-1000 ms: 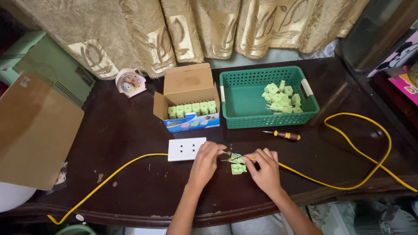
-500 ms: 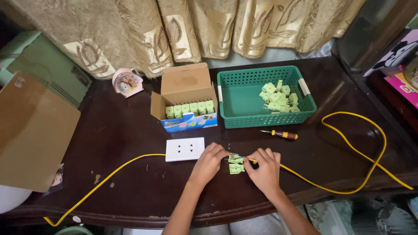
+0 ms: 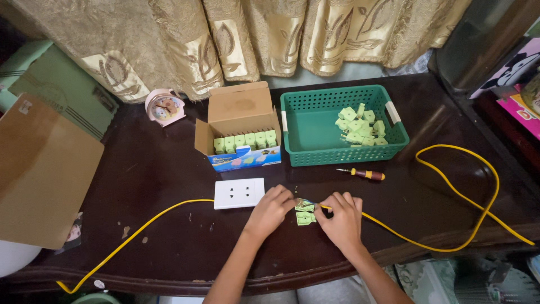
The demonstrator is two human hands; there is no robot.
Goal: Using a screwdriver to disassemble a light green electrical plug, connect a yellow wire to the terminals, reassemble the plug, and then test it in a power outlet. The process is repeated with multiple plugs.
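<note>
My left hand (image 3: 271,209) and my right hand (image 3: 341,217) meet near the table's front edge over a small light-green plug (image 3: 305,212) lying opened in two halves. Fingertips of both hands pinch at the plug and at the end of a yellow cable (image 3: 450,186) that runs off to the right in a loop. A white socket plate (image 3: 239,193) lies just left of my left hand, with another stretch of yellow cable (image 3: 140,228) leading from it toward the front left corner.
A small screwdriver (image 3: 363,174) lies behind my right hand. A green basket (image 3: 292,132) holds several green plugs. An open cardboard box (image 3: 239,126) holds a row of them. A pink toy clock (image 3: 164,106), a brown carton (image 3: 39,169) and curtains stand behind.
Both hands stay on the plug with only small finger shifts. The view has shifted slightly.
</note>
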